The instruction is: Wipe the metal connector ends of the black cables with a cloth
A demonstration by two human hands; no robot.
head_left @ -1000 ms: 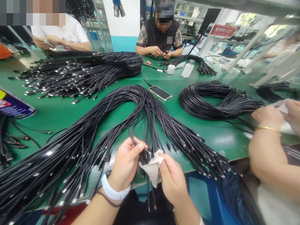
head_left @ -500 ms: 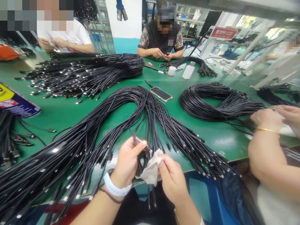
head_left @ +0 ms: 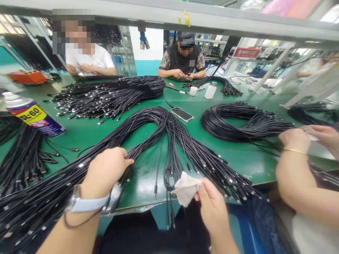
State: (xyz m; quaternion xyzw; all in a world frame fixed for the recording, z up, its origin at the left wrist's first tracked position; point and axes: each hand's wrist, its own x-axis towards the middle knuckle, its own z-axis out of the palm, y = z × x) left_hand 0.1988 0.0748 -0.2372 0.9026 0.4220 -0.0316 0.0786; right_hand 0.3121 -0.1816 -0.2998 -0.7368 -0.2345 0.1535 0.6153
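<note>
My left hand point(head_left: 107, 171) lies over the left-hand part of a thick bundle of black cables point(head_left: 148, 114). Its thumb and curled index finger close on cable strands there; the other fingers are hidden. In my right hand point(head_left: 212, 203), a small off-white cloth point(head_left: 185, 188) is pinched between thumb and fingers. The cloth hangs just beside a few cable ends point(head_left: 169, 208) that dangle over the table's front edge. The bundle bends in an arch, and its ends with metal plugs fan out to both sides.
A spray can point(head_left: 39, 116) stands at the left on the green table point(head_left: 140, 180). Beyond the bundle lie a phone point(head_left: 182, 114), a coiled cable bundle point(head_left: 222, 128) and a clear bottle point(head_left: 210, 90). A co-worker's arm point(head_left: 293, 165) reaches in at the right; two people sit opposite.
My left hand has let go of the single cable and moved left onto the bundle. My right hand has shifted slightly right and down with the cloth. The view has tilted up.
</note>
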